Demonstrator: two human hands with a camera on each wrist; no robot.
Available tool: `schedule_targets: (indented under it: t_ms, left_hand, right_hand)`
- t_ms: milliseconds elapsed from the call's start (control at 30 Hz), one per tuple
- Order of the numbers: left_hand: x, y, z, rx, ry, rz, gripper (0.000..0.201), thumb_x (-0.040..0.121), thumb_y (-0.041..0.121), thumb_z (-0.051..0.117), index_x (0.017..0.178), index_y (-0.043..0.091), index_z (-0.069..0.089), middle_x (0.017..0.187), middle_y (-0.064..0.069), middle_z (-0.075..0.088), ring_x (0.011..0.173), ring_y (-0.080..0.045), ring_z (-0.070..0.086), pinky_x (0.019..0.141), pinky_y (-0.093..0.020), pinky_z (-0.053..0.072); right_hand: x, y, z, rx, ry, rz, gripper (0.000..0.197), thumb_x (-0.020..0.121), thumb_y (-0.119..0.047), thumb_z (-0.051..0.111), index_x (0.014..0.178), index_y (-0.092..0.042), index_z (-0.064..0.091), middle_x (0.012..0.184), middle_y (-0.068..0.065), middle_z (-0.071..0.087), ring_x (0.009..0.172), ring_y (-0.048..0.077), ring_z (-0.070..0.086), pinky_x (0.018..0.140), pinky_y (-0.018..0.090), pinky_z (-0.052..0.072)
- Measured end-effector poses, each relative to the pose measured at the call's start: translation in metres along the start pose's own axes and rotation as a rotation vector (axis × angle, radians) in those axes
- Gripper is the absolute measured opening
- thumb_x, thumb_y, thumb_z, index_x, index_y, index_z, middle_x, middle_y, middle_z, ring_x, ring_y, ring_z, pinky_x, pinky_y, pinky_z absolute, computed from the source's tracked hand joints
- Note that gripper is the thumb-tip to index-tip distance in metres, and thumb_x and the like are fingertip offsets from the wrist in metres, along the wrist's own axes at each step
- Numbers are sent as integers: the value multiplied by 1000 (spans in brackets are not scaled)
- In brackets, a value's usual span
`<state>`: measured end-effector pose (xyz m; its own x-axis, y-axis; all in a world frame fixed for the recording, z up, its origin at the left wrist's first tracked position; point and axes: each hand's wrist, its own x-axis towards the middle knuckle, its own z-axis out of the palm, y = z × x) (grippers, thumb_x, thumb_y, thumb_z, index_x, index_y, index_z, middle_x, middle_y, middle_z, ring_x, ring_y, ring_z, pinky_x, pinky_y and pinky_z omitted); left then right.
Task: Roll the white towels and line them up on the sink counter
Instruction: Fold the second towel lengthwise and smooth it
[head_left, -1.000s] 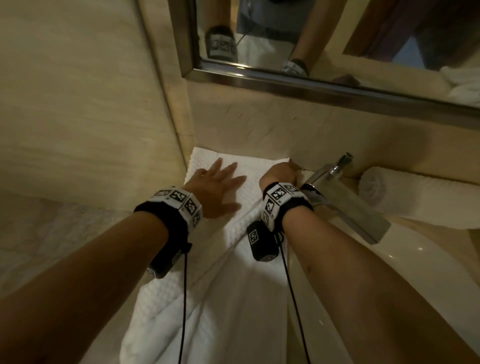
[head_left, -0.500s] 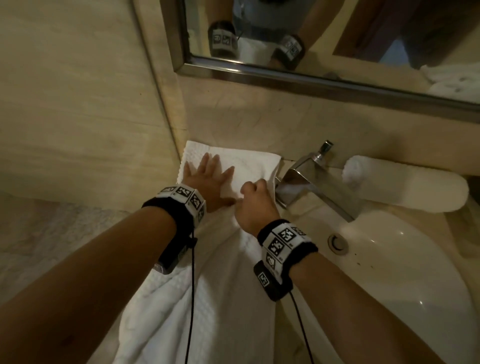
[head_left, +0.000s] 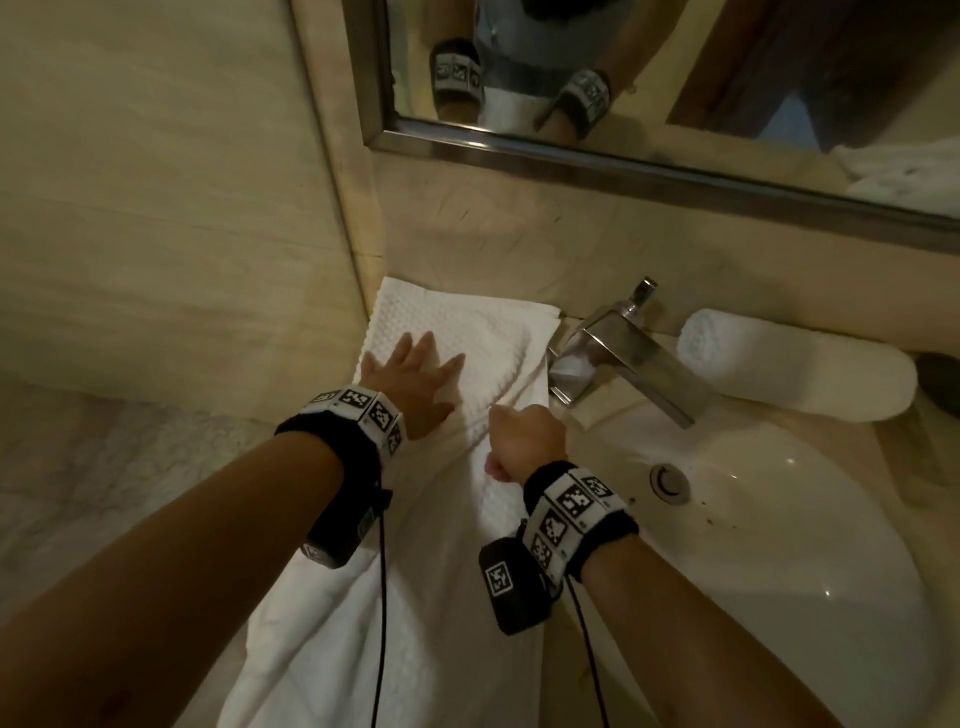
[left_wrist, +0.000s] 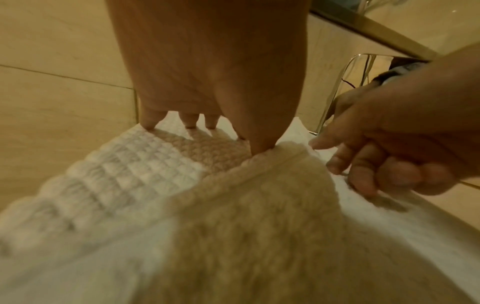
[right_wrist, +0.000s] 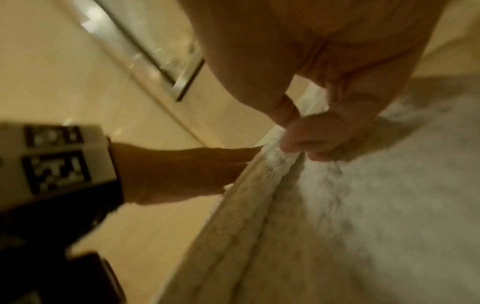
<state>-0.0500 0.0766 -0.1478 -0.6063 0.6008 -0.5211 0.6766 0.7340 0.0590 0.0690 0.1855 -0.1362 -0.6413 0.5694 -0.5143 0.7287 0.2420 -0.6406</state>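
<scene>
chrome faucet (head_left: 631, 358), framed mirror (head_left: 675, 78), sink drain (head_left: 670, 483)

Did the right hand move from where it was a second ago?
Yes. The right hand was up by the back wall beside the faucet; it has pulled back toward the person, pinching the flat towel.

My head camera looks down from above and behind both wrists at the counter corner, taking in the left hand (head_left: 415, 376), the right hand (head_left: 524, 439) and the white towel (head_left: 467, 332) under them. My left wrist camera sits close behind its palm, facing along the fingers; the right wrist camera sits equally near its pinch. All three share the towel fold between the hands
</scene>
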Motion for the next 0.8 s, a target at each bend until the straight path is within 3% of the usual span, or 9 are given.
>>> schedule_targets:
  t_ms: [67,133,200,333,500,600,667,733,800]
  left_hand:
    - [-1,1,1,7,8,-7,67,96,55,32,149,44,-7,159,-1,-20,147,-25,-14,115,-60,6]
    - [-1,0,1,10,3,-7,68,96,56,33,149,44,-8,159,-1,-20,147,-25,-14,116,-59,6]
    - [-1,-1,0,-1,-23,-3,71,94,58,36,148,45,-8,159,0,-21,147,-24,-15,116,-58,5]
    - [3,-5,-2,-22,-44,-4,78,89,63,42,148,48,-7,159,3,-22,147,-23,-14,116,-58,5]
    - [4,-6,1,-44,-18,4,80,88,65,44,148,48,-5,159,3,-21,147,-23,-14,116,-58,4]
    - [-1,-5,3,-8,35,5,78,89,63,43,150,43,-1,160,-1,-15,148,-25,-10,117,-56,8]
    - [-11,-3,3,9,113,9,75,91,57,45,151,37,6,161,-7,-6,148,-27,-3,117,-52,15]
    - [-27,-1,2,-50,238,14,65,92,45,51,148,28,25,156,-11,16,144,-29,17,112,-45,27]
    - [-44,-2,0,-159,396,13,41,90,33,55,128,18,48,132,-10,44,123,-29,41,96,-38,40]
  right_hand:
    - [-2,-2,3,71,-71,30,44,94,-36,48,82,-1,71,73,13,74,58,14,64,61,27,56]
    - [-3,-5,6,67,-75,47,42,93,-33,49,75,-2,70,60,6,71,45,8,60,50,19,48]
    - [-2,-5,9,31,-104,61,29,92,-22,51,87,1,66,69,6,73,55,11,64,54,22,50]
    - [1,2,2,-134,-72,37,27,95,-13,49,111,4,62,109,14,68,104,28,63,81,26,49]
    - [19,25,-1,-30,122,135,32,90,-23,54,101,6,64,98,20,71,94,31,69,82,34,56]
    - [26,31,8,129,186,173,48,84,-22,62,119,7,44,110,21,66,97,34,67,80,45,58]
    - [21,30,8,201,199,176,50,86,-15,59,124,4,33,117,22,61,103,37,63,82,49,57]
    - [15,30,6,209,221,156,45,89,-13,53,125,1,31,119,26,58,102,40,62,83,51,56]
    - [7,31,5,181,233,113,46,93,-13,47,131,2,25,121,26,56,103,41,60,88,48,54]
